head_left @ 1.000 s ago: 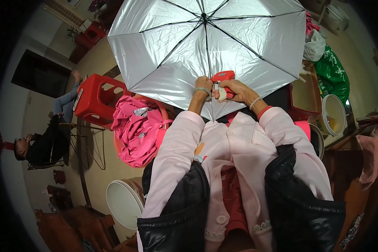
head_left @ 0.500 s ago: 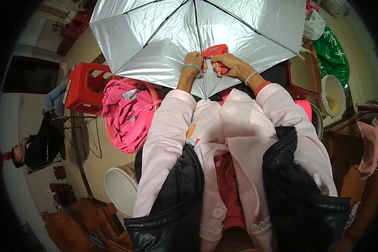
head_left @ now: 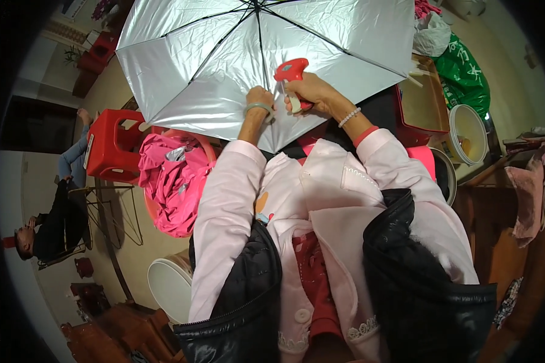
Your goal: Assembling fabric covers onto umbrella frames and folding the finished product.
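Note:
A silver-lined umbrella [head_left: 224, 78] is spread open in front of me, its inner side and dark ribs facing me. My left hand [head_left: 260, 100] is closed on the umbrella at a rib, close to the near edge; the exact spot pinched is hidden by the fingers. Beside it, my right hand [head_left: 313, 92] grips a red pistol-shaped hand tool [head_left: 292, 69] with a pale lever. The tool's head stands over the silver fabric, just right of the rib and apart from my left hand.
At left are a red plastic stool [head_left: 112, 145], a basket of bright pink fabric [head_left: 171, 181] and a white bucket [head_left: 169, 287]. To the right stand an open box [head_left: 429, 100], a green bag [head_left: 463, 78] and a white bucket [head_left: 468, 134]. A person [head_left: 57, 206] sits far left.
My right hand has lifted and tilted the red tool, moving it away from the rib and my left hand. The view has shifted, with more of the umbrella's centre showing.

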Action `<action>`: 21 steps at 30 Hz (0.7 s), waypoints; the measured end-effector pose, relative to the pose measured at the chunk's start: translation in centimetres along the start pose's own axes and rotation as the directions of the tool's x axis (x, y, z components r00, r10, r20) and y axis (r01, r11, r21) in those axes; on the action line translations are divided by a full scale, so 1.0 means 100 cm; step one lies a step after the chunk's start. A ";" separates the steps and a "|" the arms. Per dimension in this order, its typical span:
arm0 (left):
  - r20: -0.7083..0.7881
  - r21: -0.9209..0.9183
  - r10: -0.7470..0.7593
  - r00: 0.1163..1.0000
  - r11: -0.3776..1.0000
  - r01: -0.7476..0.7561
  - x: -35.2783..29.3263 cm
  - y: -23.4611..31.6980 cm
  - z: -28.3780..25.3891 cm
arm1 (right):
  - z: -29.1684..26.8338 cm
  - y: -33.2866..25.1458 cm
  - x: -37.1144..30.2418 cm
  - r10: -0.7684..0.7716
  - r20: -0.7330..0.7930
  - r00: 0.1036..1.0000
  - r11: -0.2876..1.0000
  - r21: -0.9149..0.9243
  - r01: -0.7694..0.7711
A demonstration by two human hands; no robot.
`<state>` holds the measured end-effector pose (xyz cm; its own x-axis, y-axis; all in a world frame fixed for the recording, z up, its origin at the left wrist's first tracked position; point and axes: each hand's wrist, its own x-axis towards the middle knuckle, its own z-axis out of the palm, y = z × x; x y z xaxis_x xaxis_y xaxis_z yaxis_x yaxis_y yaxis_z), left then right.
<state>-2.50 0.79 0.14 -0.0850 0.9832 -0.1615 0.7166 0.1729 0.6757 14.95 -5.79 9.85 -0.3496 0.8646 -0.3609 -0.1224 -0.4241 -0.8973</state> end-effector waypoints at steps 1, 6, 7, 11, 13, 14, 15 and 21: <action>0.085 0.083 -0.045 0.995 0.996 0.038 0.011 0.005 -0.001 | -0.015 -0.001 0.007 -0.073 0.025 0.997 0.988 -0.136 0.076; 0.149 0.549 0.037 0.988 0.828 -0.114 0.041 0.004 -0.072 | -0.022 -0.050 -0.021 -0.333 -0.053 0.941 0.730 -0.646 0.222; 0.124 0.642 0.037 0.992 0.759 -0.108 0.036 0.019 -0.091 | -0.029 -0.057 -0.027 -0.426 -0.086 0.901 0.664 -0.706 0.246; -0.040 0.834 0.039 0.998 0.551 0.012 0.013 0.057 -0.139 | -0.057 -0.062 -0.023 -0.690 -0.158 0.706 0.464 -0.845 0.265; -0.037 0.814 0.087 0.996 0.580 -0.020 0.020 0.049 -0.140 | -0.053 -0.066 -0.030 -0.489 -0.216 0.845 0.630 -0.758 0.171; -0.032 0.790 0.138 0.990 0.610 -0.060 0.022 0.044 -0.140 | -0.050 -0.062 -0.026 -0.487 -0.214 0.847 0.634 -0.753 0.175; 0.062 0.796 0.142 0.988 0.590 -0.135 0.026 0.041 -0.134 | -0.049 -0.057 -0.019 -0.442 -0.195 0.875 0.699 -0.687 0.200; 0.315 0.472 0.192 0.930 0.818 -0.328 0.017 0.084 -0.051 | -0.042 -0.043 -0.007 -0.355 -0.133 0.925 0.763 -0.613 0.205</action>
<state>-0.11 4.25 9.19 0.2761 0.9288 -0.2471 0.9411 -0.2091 0.2658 19.64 -3.39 12.87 -0.1566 0.9864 -0.0492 0.4045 0.0186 -0.9143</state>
